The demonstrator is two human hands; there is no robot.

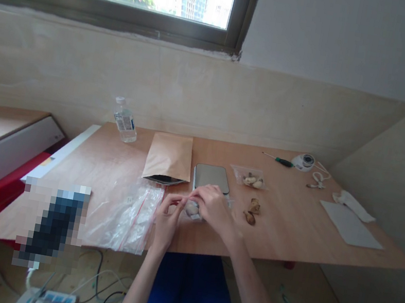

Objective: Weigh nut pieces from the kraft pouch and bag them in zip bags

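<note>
My left hand (168,216) and my right hand (212,206) meet over the front of the table, fingers pinched together along the top edge of a small clear zip bag (192,209). Something pale and rounded shows inside it, partly hidden by my fingers. Just behind my right hand is a flat digital scale (212,178). Right of it lies another clear bag (249,177) with several pale, dried mushroom-like pieces. Nearer me, loose brown dried pieces (252,211) rest on the wood. Left of my hands, empty clear zip bags (128,218) lie spread out.
A brown kraft pouch (169,158) lies with its mouth towards me. Behind it to the left stands a water bottle (126,121). Far right are a screwdriver (282,162), a white dome camera (304,162) and a white sheet (351,226). A blurred-out dark object (56,225) lies at left.
</note>
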